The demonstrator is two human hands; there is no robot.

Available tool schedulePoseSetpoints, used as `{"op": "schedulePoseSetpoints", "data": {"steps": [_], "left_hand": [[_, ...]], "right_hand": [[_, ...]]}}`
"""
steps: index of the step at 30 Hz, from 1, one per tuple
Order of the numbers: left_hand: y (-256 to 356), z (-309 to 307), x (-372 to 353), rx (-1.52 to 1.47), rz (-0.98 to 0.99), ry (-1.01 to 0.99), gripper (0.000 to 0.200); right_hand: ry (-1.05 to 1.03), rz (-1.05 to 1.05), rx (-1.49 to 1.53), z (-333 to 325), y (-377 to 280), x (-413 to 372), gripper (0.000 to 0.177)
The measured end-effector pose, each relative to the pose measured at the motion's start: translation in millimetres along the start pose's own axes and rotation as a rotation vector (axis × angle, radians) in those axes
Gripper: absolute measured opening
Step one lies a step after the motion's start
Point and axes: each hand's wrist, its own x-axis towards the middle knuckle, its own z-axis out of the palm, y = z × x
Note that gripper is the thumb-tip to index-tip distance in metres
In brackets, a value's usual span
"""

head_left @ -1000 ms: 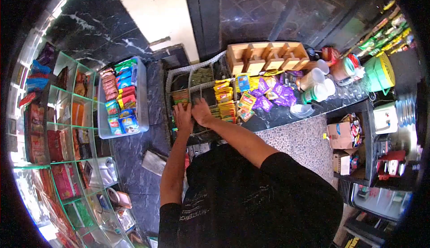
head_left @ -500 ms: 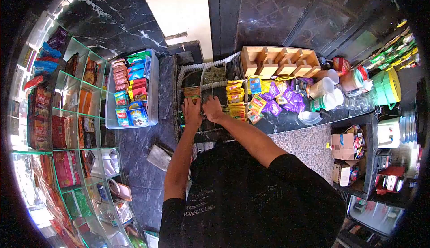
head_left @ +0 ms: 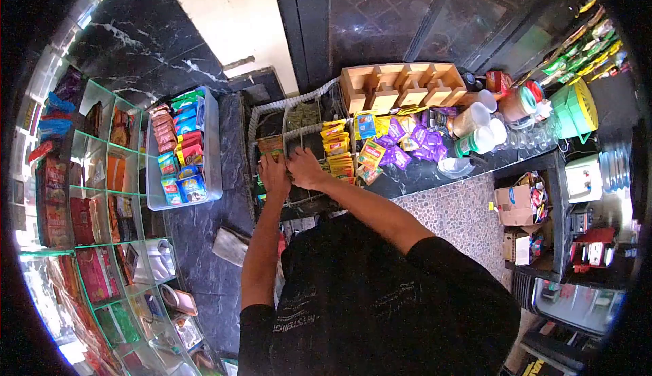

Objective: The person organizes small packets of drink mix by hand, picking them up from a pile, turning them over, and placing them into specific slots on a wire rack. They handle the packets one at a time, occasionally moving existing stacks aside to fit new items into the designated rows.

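Observation:
A rope-trimmed divided tray (head_left: pixel 293 107) lies on the dark counter. Both hands reach into it. My left hand (head_left: pixel 274 176) is at the near edge of a row of orange sachets (head_left: pixel 270 145), fingers bent down and together; what they grip is hidden. Close beside it, my right hand (head_left: pixel 307 170) is over the divider, its fingers curled, and I cannot see what is in them. To the right of that hand stands a stack of yellow sachets (head_left: pixel 337 151).
A clear plastic bin (head_left: pixel 216 172) of sachets stands at left, near glass shelves (head_left: pixel 109 189). Rightward are loose purple sachets (head_left: pixel 424 144), a wooden compartment box (head_left: pixel 353 87), plastic jars (head_left: pixel 470 122) and a green bucket (head_left: pixel 572 113).
The view has shifted, so the counter items appear further left. Both hands stay in the tray, close together; the right hand's fingers have shifted slightly.

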Motion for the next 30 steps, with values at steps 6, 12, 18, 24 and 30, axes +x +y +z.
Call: {"op": "schedulePoseSetpoints", "data": {"steps": [6, 12, 18, 24, 30], "left_hand": [[24, -37, -11, 0.001, -0.031, -0.1, 0.076], [65, -40, -10, -0.274, -0.088, 0.183, 0.061], [161, -76, -12, -0.515, 0.123, 0.386, 0.041], [248, -55, -18, -0.787, 0.321, -0.13, 0.051], [276, 18, -21, -0.527, 0.415, -0.225, 0.084]], "right_hand": [[0.373, 0.158, 0.612, -1, 68, -63, 0.026], [0.414, 0.939, 0.279, 32, 160, -151, 0.076], [0.423, 1.133, 0.319, 42, 245, -208, 0.091], [0.254, 1.25, 0.382, 50, 270, -220, 0.085], [0.099, 0.745, 0.266, 34, 224, -231, 0.067]]}}
